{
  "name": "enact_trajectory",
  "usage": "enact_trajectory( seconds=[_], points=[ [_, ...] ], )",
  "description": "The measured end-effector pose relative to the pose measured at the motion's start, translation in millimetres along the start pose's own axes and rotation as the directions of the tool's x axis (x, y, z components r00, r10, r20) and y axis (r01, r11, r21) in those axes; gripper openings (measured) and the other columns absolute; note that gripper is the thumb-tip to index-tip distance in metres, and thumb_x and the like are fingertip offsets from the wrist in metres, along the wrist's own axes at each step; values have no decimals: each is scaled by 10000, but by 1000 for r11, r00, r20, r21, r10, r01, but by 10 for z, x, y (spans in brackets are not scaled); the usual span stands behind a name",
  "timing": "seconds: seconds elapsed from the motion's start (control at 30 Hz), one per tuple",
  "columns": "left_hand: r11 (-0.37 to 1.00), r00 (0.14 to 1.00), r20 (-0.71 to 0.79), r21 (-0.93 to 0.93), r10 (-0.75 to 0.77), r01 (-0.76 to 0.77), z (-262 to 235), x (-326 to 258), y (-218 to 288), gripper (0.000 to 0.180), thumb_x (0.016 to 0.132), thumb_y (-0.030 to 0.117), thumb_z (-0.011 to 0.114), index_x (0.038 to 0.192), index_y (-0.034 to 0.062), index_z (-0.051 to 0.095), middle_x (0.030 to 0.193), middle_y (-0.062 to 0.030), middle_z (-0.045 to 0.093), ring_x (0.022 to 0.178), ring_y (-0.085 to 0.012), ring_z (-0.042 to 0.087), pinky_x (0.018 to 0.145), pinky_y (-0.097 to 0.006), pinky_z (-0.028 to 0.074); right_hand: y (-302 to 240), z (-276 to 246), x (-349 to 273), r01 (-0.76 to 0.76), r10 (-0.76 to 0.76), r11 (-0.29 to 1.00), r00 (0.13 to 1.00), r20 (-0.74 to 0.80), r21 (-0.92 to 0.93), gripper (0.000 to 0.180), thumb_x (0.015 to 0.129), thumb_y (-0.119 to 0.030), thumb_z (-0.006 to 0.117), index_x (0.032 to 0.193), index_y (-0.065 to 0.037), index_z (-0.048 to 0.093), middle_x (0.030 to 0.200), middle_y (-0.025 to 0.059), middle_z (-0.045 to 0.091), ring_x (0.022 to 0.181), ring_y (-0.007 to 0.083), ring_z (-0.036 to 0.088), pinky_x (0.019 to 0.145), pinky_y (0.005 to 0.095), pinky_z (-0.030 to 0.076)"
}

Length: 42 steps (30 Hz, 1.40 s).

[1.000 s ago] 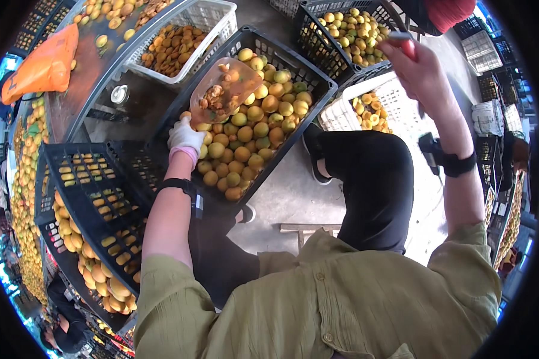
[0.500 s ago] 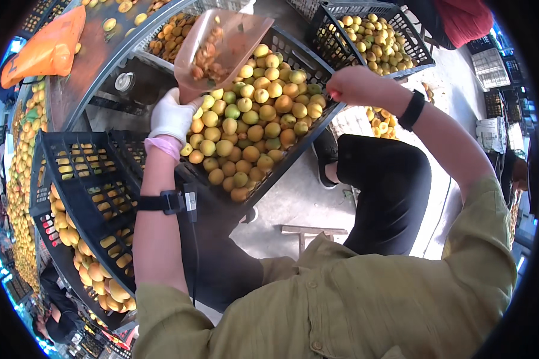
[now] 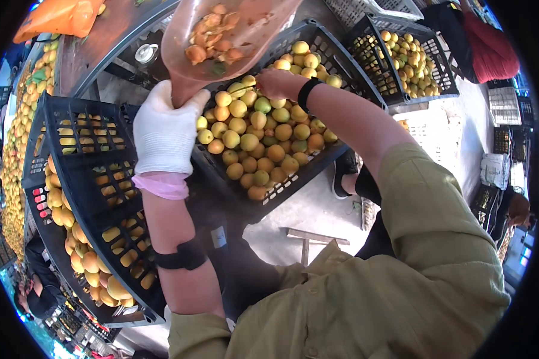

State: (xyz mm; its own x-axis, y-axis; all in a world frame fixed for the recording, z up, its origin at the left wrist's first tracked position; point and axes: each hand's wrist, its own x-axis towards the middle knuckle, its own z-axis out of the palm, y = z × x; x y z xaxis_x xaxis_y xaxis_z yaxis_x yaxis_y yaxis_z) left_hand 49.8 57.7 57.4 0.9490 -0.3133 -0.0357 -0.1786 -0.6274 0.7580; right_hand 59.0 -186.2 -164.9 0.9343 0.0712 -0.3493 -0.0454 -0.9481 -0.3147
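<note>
Left hand (image 3: pixel 163 133), white knit glove, closed on handle of translucent plastic scoop (image 3: pixel 221 36) loaded with orange fruit, raised over black slatted plastic crate (image 3: pixel 323 164) of yellow-orange fruit (image 3: pixel 251 143). Right hand (image 3: pixel 273 82), bare, resting on fruit at far side of crate under scoop; grip not discernible. Second full crate (image 3: pixel 401 60) beyond.

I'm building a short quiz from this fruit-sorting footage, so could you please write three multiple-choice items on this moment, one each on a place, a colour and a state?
1. Where is the right hand?
A. Over the fruit in the black crate
B. On the floor
C. On the orange bag

2. What colour is the glove on the left hand?
A. Black
B. White
C. Green

3. The clear scoop is:
A. Empty
B. Lying in a crate
C. Raised, with fruit inside

Answers: A, the hand touches the piled fruit; B, the knit glove is white; C, the gloved hand holds it up, loaded.
</note>
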Motion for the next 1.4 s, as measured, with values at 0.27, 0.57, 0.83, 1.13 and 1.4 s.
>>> enact_trajectory(
  seconds=[0.27, 0.57, 0.83, 1.13, 1.4],
  points=[
    [998, 999, -22, 50, -38, 39, -88, 112, 10, 301, 811, 195, 719, 1024, -8, 657, 880, -21, 686, 765, -72, 572, 700, -241, 452, 150, 69, 120, 26, -26, 996, 1000, -8, 82, 336, 833, -357, 562, 1097, -163, 636, 1152, 130, 583, 1120, 324, 539, 936, 456, 444],
    [998, 998, -6, -8, -59, 59, -60, 126, 4, 301, 811, 195, 719, 1029, -2, 656, 875, -20, 678, 761, -81, 559, 718, -240, 443, 150, 22, 1, -36, -7, 914, 995, 104, 404, 429, 849, -328, 600, 1213, -111, 531, 1025, 158, 604, 1062, 343, 548, 886, 442, 439],
    [998, 997, -67, -63, 25, -29, 24, 173, -96, 285, 786, 236, 732, 915, -7, 657, 787, -75, 691, 695, -137, 624, 687, -287, 482, 41, 272, 20, 56, -58, 990, 998, 14, 132, 403, 855, -497, 535, 1072, -170, 630, 1126, 95, 590, 1219, 324, 440, 963, 465, 424],
    [993, 996, -13, -82, -91, 90, -81, 142, 97, 313, 816, 194, 727, 1045, -7, 655, 847, 0, 660, 702, -57, 527, 619, -218, 416, -187, 202, -973, 281, -290, 951, 955, 57, 127, 256, 855, -313, 553, 1048, -164, 631, 1054, 116, 588, 909, 329, 617, 779, 454, 493],
    [991, 1000, -27, -137, -2, -1, -60, 117, 32, 307, 806, 208, 730, 1027, 7, 664, 788, 22, 639, 597, -34, 466, 536, -204, 385, -562, -198, -1058, 247, -248, 969, 945, 211, 33, 119, 785, -199, 630, 859, -105, 635, 987, 144, 611, 805, 310, 628, 644, 421, 500]
  ],
)
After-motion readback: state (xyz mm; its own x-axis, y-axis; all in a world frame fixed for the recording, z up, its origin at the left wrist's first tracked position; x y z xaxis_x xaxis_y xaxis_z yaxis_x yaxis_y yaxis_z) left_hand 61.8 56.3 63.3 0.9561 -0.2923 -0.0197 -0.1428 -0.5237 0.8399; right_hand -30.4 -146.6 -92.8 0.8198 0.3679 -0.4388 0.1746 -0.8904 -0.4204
